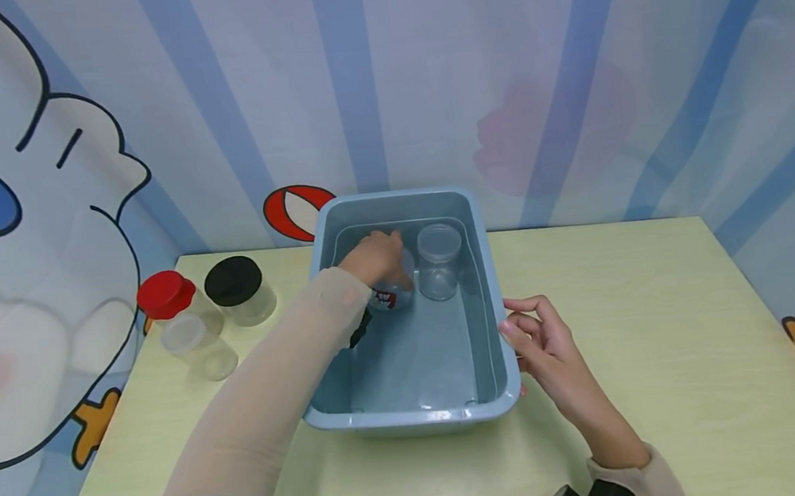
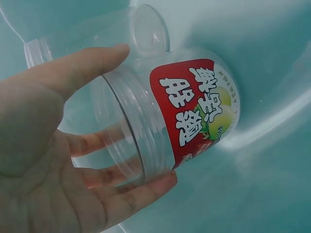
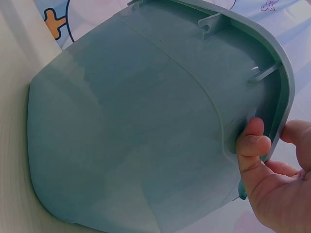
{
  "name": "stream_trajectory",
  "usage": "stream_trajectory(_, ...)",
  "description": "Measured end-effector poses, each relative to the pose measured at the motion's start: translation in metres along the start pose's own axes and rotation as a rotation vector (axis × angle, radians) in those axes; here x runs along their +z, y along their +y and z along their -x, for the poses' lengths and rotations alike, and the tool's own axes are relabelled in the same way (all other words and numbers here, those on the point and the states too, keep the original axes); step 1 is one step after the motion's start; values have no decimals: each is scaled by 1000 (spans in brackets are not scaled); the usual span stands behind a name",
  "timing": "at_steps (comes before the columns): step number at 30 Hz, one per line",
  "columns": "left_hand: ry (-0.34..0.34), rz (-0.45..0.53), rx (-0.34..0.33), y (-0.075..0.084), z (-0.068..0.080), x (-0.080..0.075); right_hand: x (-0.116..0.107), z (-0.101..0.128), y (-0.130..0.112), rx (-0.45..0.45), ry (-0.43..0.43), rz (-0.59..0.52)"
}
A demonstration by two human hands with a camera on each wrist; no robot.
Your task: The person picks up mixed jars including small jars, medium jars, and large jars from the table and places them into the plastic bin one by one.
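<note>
Low in the frame, the right hand (image 1: 545,345) grips the right rim of a blue-grey plastic tub (image 1: 486,271), thumb pressed on the outer wall and fingers curled over the edge; the left hand (image 1: 377,259) reaches into the tub at frame centre and holds a clear jar with a red label (image 2: 194,109), tilted on its side, fingers and thumb wrapped round its neck; a second clear jar (image 1: 440,272) stands upright just right of it; three lidded jars, red (image 1: 166,296), black (image 1: 234,283) and clear (image 1: 186,336), sit at centre left on the pale table (image 1: 664,334).
</note>
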State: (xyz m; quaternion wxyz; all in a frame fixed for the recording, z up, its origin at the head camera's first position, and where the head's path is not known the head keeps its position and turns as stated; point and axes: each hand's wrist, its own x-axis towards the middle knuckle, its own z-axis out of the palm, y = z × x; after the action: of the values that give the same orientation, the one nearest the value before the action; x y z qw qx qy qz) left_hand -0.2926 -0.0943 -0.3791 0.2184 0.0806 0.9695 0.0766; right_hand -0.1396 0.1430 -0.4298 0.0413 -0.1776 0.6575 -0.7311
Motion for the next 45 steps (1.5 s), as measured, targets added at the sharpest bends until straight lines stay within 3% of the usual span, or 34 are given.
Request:
stream_trajectory(3, -4, -39, 9, 0, -2, 0, 0, 0, 0, 1, 4, 6)
stream_trajectory(21, -3, -21, -7, -1, -1, 2, 0, 0, 1, -6, 2, -3)
stream_trajectory(35, 12, -39, 27, -2, -2, 2, 0, 1, 1, -9, -2, -3)
stream_trajectory(45, 9, -20, 6, -1, -2, 2, 0, 1, 2, -10, -4, -6)
